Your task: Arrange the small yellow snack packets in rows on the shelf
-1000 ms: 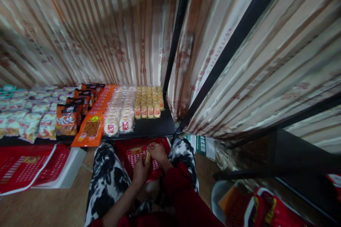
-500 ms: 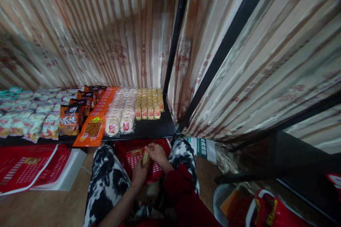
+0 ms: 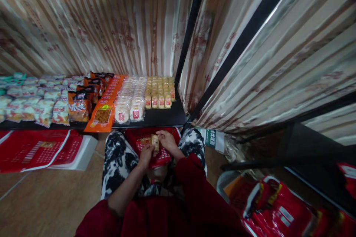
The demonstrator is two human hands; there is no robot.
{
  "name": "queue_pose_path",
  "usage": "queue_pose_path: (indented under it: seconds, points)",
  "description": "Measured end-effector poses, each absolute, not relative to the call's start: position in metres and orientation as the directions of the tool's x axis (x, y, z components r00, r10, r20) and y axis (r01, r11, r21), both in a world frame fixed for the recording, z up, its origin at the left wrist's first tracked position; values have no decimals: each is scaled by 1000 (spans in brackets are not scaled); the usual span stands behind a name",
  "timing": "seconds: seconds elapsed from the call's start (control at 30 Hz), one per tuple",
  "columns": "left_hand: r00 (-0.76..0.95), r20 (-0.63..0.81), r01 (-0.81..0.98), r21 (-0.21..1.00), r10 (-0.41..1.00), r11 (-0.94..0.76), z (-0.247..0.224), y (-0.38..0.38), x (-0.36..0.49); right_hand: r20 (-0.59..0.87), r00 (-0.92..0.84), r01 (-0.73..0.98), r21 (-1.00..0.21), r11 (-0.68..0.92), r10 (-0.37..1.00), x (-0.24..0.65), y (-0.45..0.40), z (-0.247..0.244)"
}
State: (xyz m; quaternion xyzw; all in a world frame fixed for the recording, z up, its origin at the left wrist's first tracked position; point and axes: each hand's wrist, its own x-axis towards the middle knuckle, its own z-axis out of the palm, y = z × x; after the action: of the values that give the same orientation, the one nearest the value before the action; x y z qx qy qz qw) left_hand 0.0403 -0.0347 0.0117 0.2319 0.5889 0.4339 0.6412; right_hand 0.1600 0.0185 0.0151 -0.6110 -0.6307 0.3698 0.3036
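Note:
Low between my knees, my left hand [image 3: 146, 156] is closed round the lower part of a small yellow wrapped snack packet [image 3: 155, 142]. The fingers of my right hand [image 3: 167, 140] are bent and pinch at its upper end. Both hands are over a red plastic basket [image 3: 164, 158] with a perforated wall. Inside it, left of the held packet, lies another yellow-brown packet [image 3: 144, 140]. Print on the held packet is too small to read.
On the black shelf [image 3: 155, 118] ahead stand rows of yellow snack packets [image 3: 161, 102], round white crackers [image 3: 122, 114], an orange bag [image 3: 101, 116] and white-blue bags [image 3: 44, 111]. A red basket [image 3: 30, 152] is at left, red bags [image 3: 283, 211] at right. Black posts [image 3: 191, 29] rise before the curtain.
The view has tilted, so the shelf and baskets sit higher in it. The held packet has turned, showing a broader face. My hands stay together at it.

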Motion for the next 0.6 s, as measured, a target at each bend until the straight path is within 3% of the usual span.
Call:
queue_pose_path:
  seconds: [0.2, 0.6]
  points:
    - [-50, -598, -391, 748, 800, 535, 25, -35, 40, -41, -73, 483, -876, 0, 997, 161, 17, 22]
    - [-13, -623, -507, 678, 782, 532, 57, -32, 47, 16, -199, 578, -806, 130, 980, 179, 7, 56]
